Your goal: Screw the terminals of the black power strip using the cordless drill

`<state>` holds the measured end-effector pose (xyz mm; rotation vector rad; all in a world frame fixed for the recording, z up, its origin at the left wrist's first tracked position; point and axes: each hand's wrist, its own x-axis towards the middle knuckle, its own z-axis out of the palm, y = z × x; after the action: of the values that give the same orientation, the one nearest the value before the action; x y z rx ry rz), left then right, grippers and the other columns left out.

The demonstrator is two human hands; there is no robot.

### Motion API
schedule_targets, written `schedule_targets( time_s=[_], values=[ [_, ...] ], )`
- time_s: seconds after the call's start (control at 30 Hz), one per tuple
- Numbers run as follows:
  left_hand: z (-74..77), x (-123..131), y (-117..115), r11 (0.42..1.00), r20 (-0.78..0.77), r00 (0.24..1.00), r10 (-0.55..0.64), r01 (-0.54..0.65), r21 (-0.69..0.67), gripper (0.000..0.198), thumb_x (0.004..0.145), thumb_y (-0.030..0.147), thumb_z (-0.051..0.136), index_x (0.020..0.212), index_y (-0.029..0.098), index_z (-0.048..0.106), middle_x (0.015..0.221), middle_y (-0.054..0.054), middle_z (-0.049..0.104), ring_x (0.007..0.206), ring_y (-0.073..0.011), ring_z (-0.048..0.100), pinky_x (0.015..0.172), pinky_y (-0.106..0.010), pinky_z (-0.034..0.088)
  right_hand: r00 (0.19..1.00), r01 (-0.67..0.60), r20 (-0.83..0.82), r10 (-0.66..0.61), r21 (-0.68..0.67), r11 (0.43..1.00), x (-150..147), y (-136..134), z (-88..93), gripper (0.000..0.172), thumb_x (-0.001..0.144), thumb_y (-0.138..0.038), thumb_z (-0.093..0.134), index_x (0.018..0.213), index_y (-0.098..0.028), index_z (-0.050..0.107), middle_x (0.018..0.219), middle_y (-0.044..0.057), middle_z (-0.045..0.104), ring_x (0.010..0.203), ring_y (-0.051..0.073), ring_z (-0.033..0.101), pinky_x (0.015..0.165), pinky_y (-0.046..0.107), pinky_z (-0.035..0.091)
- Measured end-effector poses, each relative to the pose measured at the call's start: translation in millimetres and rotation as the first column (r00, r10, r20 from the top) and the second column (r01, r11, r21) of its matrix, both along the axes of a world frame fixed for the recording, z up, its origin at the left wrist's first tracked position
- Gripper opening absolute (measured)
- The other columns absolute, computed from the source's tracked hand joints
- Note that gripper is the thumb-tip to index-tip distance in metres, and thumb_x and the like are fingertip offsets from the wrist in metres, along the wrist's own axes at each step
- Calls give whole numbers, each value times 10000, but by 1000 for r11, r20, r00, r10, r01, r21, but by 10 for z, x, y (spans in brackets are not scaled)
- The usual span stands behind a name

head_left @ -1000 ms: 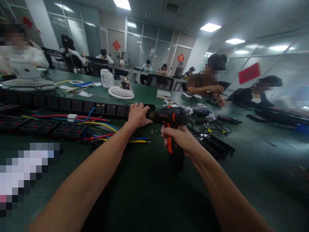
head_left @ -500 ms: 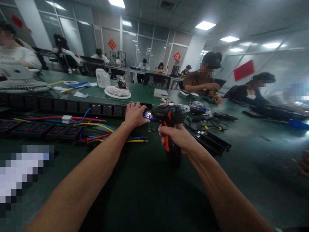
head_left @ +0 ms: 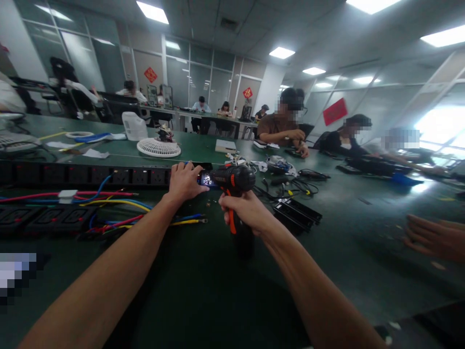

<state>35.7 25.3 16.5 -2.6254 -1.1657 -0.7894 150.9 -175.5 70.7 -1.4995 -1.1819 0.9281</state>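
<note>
My right hand (head_left: pixel 242 209) is wrapped round the handle of a black and orange cordless drill (head_left: pixel 235 178). The drill points left, its front end at a lit spot on the end of a long black power strip (head_left: pixel 78 175). Its tip and whatever it touches there are hidden. My left hand (head_left: pixel 183 182) closes over that same end of the strip, thumb on the near side and fingers on top. Nearer to me lie red, blue and yellow wires (head_left: pixel 132 202), one ending in a metal ring terminal, beside a second black socket strip (head_left: pixel 51 218).
Right of the drill are black metal parts (head_left: pixel 297 215) and tangled cables (head_left: pixel 300 185). A white fan grille (head_left: pixel 159 148) and a white plastic jug (head_left: pixel 134 126) stand behind the strip. A co-worker's hand (head_left: pixel 436 237) reaches in at the right edge. Other people sit farther back.
The view has swung to the right, so everything sits farther left. Both my hands keep their places on strip and drill. More of the co-worker's hand shows at right.
</note>
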Motion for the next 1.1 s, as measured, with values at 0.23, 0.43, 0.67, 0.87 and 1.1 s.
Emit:
schedule_targets(
  time_s=[0.23,0.43,0.67,0.87,1.1],
  values=[
    [-12,15,3,1000,13,1000,0,0,25,654,741,628,773,1289,293,649,1254,-132,648,1203,-382,505,1031,-493,329,999,28,-23,-28,11,1000,-24,3,7,92,755,-233,685,807,-196,618,649,-31,612,467,123,582,452,249,449],
    [-1,8,-2,1000,21,1000,2,-2,29,658,740,645,770,1285,298,649,1251,-122,647,1191,-369,511,1023,-478,343,1000,-5,19,5,7,1000,-16,-19,30,72,765,-247,663,778,-194,617,590,-28,598,465,123,566,487,256,455],
    [14,14,0,1000,22,1000,2,-3,7,660,723,638,800,1277,315,646,1249,-108,648,1190,-360,511,1019,-475,346,1000,2,-5,-2,1,1000,-8,-18,27,114,760,-272,683,818,-193,623,624,-10,622,485,130,572,511,269,468],
    [35,-3,-11,1000,45,999,7,-8,1,692,693,663,830,1259,304,659,1232,-103,654,1179,-347,521,1033,-476,354,999,21,43,-20,-7,1000,-11,-5,37,191,755,-370,681,805,-192,633,552,-7,597,488,152,566,504,284,466],
    [21,15,22,1000,44,999,3,-4,13,734,683,669,842,1292,312,645,1255,-97,646,1195,-343,520,1060,-484,352,998,17,67,-15,-33,999,34,39,-2,194,740,-389,673,764,-202,630,528,25,620,499,174,577,482,284,433]
  ],
)
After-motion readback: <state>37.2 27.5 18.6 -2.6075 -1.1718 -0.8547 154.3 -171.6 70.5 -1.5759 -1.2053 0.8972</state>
